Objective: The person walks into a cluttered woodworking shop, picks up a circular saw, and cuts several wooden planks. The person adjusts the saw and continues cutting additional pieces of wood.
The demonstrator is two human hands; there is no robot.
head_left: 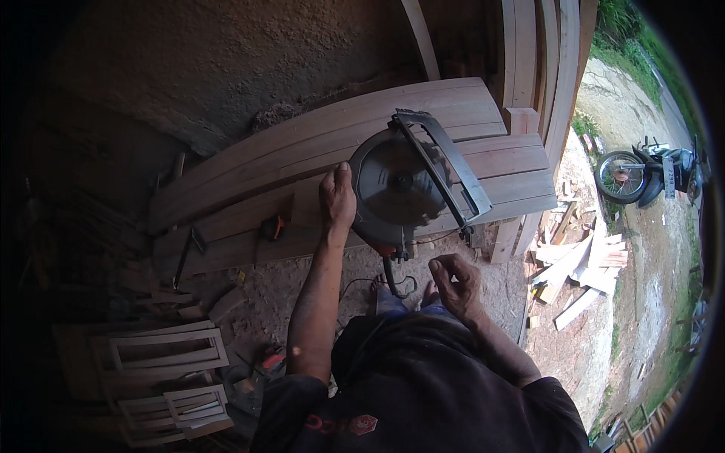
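A circular saw is held up above long wooden boards, its round toothed blade and metal base plate facing up. My left hand grips the saw's left edge, with the thumb pointing up. Below the saw's lower right side is my right hand, apart from it, its fingers curled in toward the thumb. Whether anything small sits in those fingers is hidden. From the saw's underside a black cord hangs in a loop near my legs. The wooden boards lie side by side behind and under the saw.
On the boards at left lie an orange-and-black tool and a dark long-handled tool. Wooden frames are stacked lower left. Upright planks stand at the back right. Offcuts litter the ground near a parked motorcycle.
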